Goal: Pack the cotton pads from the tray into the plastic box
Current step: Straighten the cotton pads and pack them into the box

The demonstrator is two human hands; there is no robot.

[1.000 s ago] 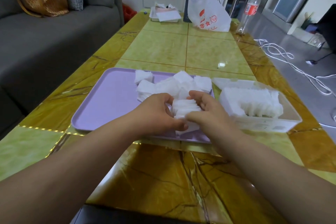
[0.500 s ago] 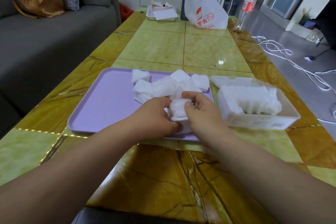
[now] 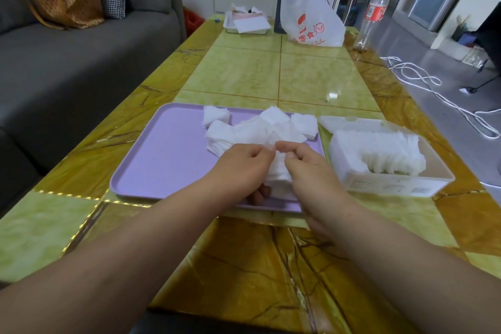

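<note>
Partly hidden pad stack, both hands gripping

A plastic bag, bottle and flask stand at the table's far end.

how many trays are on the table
2. The purple tray lies near the table's front under the hands, holding loose cotton pads. A small white tray of papers sits at the far end, beside the plastic bag.

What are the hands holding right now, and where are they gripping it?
A small stack of cotton pads, over the purple tray. The left hand and right hand press it between them from its two sides.
</note>
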